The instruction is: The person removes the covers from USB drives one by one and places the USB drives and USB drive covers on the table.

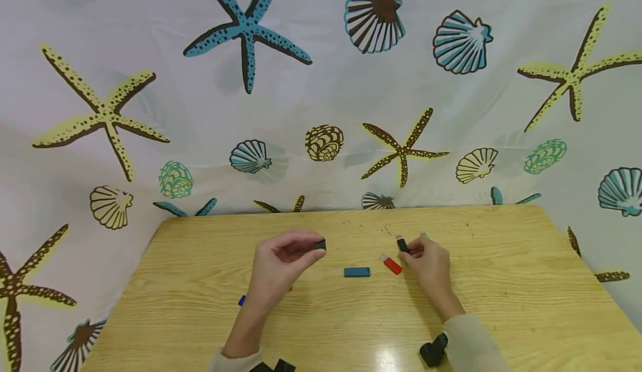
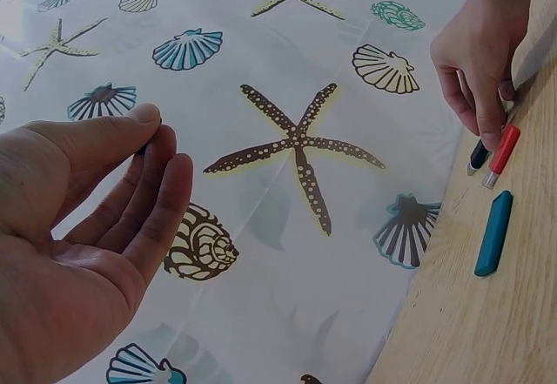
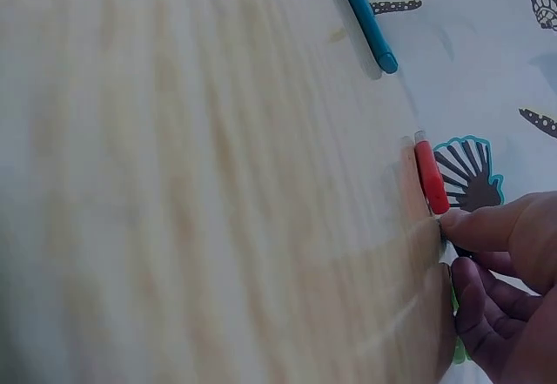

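Note:
My left hand (image 1: 278, 262) is raised over the table and pinches a small black cap (image 1: 320, 244) between thumb and fingertips. In the left wrist view the fingers mostly hide that cap. My right hand (image 1: 430, 263) is down at the tabletop, thumb and fingers pinching a black USB flash drive (image 1: 402, 244), its metal plug pointing away. Just left of it lies a red USB flash drive (image 1: 391, 264) with its plug bare. A blue USB flash drive (image 1: 356, 272) lies between the two hands. Behind the right hand a green drive (image 3: 459, 352) is mostly hidden.
On the wooden table (image 1: 511, 283), a small dark blue piece (image 1: 242, 300) sits partly behind the left wrist. A tiny red piece (image 1: 290, 288) shows beside the left forearm. A patterned cloth (image 1: 321, 93) with starfish and shells hangs along the table's back and sides.

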Demonstrator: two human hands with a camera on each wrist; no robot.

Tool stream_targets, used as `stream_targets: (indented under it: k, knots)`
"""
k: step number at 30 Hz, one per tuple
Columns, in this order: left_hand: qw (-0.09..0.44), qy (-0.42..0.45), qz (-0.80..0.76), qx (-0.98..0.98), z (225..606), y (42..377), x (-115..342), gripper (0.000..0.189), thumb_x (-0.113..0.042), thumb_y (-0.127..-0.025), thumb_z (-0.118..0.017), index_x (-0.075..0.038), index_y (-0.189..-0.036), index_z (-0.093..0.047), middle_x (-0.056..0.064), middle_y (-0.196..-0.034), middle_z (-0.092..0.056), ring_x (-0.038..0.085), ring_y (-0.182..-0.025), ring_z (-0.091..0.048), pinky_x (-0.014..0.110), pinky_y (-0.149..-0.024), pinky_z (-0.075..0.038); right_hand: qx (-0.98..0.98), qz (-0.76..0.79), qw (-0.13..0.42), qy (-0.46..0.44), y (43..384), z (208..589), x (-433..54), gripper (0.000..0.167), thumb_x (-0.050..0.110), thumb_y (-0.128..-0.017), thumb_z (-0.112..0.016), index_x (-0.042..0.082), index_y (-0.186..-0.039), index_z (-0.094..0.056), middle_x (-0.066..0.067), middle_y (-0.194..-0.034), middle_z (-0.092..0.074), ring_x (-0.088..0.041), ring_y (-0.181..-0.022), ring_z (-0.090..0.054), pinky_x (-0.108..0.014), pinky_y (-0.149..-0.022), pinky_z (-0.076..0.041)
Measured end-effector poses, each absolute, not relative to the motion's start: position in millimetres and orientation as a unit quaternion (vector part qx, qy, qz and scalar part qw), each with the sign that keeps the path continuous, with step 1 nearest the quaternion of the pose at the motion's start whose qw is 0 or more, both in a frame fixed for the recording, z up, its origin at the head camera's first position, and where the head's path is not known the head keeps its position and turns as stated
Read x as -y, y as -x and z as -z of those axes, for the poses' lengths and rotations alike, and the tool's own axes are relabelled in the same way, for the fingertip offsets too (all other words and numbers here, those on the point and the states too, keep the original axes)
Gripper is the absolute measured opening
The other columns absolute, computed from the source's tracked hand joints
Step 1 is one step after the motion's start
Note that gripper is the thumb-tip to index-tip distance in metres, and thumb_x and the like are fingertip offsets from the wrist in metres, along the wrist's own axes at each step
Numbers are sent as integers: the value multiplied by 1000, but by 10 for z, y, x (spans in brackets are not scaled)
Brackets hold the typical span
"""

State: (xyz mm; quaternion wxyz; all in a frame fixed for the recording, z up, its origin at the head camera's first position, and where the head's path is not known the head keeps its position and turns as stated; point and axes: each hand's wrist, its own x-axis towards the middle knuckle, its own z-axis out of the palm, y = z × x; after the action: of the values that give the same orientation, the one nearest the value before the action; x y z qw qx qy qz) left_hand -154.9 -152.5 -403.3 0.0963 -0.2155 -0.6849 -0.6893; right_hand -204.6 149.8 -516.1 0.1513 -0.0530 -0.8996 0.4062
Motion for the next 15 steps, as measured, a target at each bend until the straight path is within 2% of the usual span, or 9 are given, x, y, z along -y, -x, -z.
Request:
stream_targets:
  k: [7, 15]
  knots:
    - [93, 221, 684, 689, 4047, 1552, 1489, 21, 8, -85, -79, 4, -106, -76, 21, -105, -72, 17, -89, -73, 31, -79, -63, 901, -404, 149, 55, 2065, 5157, -1496, 21, 9, -81, -89, -1, -90, -72, -9, -83, -72, -22, -76, -69, -36, -68, -60]
    - [70, 235, 681, 690, 4126, 1571, 1406, 21, 6, -87, -79, 4, -107, -75, 23, -104, -72, 17, -88, -73, 30, -77, -63, 897, -410, 155, 53, 2048, 5149, -1521, 21, 9, -81, -89, 0, -90, -72, -9, -83, -72, -22, -76, -70, -32, -66, -59]
